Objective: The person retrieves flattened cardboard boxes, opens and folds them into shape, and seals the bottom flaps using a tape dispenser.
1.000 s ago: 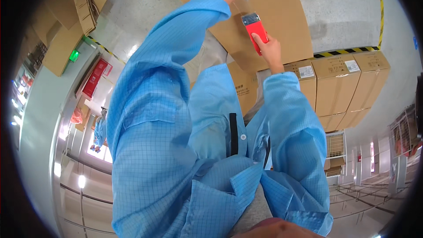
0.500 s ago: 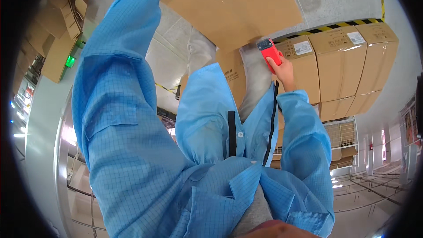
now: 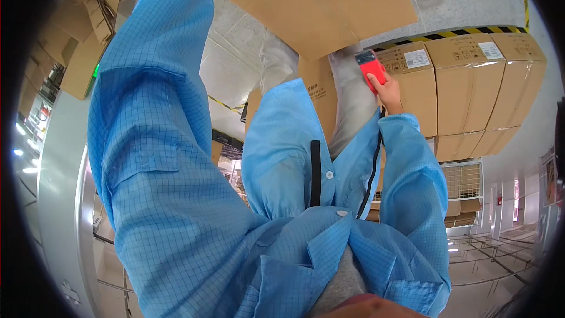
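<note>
My right hand [image 3: 388, 93] is closed around a red handheld tool [image 3: 371, 75] with a dark, flat front end. Its exact kind is unclear. The tool sits beside my grey trouser leg [image 3: 351, 88], near the corner of a large brown cardboard sheet [image 3: 323, 3]. That sheet spans the top of the view. My left arm [image 3: 156, 82], in a blue checked sleeve, stretches up to the sheet's left edge, and the hand at its end lies beyond the picture.
Sealed cardboard boxes [image 3: 468, 85] with white labels stand in a row at right, along black-and-yellow floor tape [image 3: 447, 35]. Another printed carton [image 3: 318, 91] shows between my legs. Folded cardboard [image 3: 85, 68] leans at far left beside a pale metal panel [image 3: 62, 159].
The view has shifted slightly, so the boxes, sheet and right hand appear further right. My left hand's edge has left the picture. The right hand keeps its grip on the red tool.
</note>
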`<state>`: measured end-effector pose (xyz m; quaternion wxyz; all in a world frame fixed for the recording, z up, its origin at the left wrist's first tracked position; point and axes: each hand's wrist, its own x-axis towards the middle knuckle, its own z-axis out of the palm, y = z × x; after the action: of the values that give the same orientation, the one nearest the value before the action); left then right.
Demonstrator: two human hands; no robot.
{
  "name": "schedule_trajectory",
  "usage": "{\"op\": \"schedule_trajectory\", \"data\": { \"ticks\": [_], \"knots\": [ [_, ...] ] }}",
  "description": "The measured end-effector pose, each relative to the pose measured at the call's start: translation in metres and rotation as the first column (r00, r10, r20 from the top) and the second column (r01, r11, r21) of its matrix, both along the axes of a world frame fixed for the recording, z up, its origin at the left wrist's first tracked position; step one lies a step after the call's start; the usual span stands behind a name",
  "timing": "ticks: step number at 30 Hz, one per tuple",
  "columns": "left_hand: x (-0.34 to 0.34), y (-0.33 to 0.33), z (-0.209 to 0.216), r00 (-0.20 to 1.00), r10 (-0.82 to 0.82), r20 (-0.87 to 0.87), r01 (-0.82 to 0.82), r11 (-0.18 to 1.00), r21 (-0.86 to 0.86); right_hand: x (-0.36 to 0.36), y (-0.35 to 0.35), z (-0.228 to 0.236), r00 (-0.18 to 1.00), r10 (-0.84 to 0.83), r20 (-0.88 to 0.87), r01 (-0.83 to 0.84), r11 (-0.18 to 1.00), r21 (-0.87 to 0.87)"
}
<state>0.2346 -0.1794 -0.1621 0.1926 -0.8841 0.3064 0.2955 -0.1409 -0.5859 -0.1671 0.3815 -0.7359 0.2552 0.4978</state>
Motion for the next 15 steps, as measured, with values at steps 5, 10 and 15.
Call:
{"op": "schedule_trajectory", "data": {
  "ticks": [5,10,15],
  "knots": [
    [0.007,0.026,-0.011,0.922,0.100,-0.373,-0.320,0.737,-0.595,-0.014,-0.011,-0.015,0.999,0.028,-0.023,-0.029,0.999,-0.036],
    [0.001,0.006,-0.006,1.000,0.003,-0.028,-0.004,1.000,-0.027,-0.006,-0.007,-0.019,0.999,0.006,-0.051,-0.006,1.000,-0.002],
    [-0.018,-0.058,0.000,0.978,0.098,0.183,-0.069,0.985,-0.159,-0.003,0.003,-0.037,1.000,-0.017,-0.014,0.017,1.000,0.012]
  ]
}}
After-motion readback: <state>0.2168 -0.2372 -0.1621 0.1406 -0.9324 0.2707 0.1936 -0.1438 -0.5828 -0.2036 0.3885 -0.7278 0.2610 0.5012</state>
